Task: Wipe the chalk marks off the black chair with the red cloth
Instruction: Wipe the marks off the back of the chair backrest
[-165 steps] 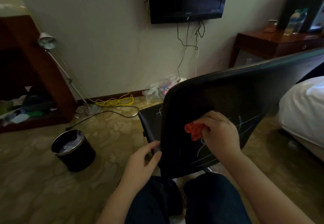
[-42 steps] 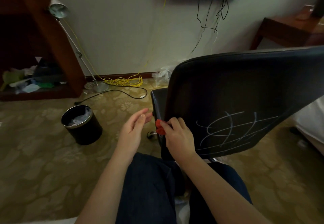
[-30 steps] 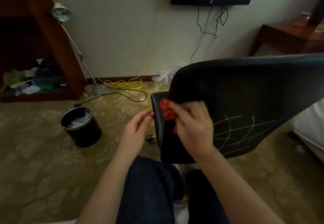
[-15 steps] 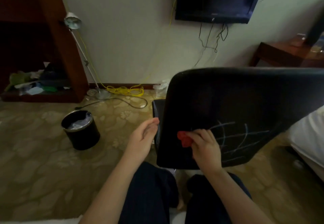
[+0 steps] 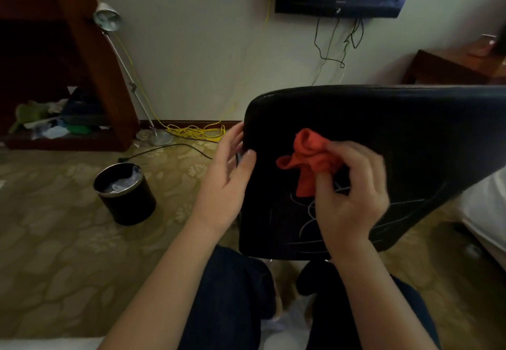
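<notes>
Both hands up at the chair back, right one doing the gripping

Both forearms are bare and reach away from the body, the left angled in from the near left and the right coming up from the near right. Left hand point(image 5: 228, 182) has its fingers pretty much straight and pointing up, with the thumb tip resting on the left edge of the black chair point(image 5: 410, 130). Right hand point(image 5: 353, 196) is just to its right, knuckles toward the camera, fingers curled and bunching the red cloth point(image 5: 309, 158) at its fingertips, held against the chair back.
</notes>
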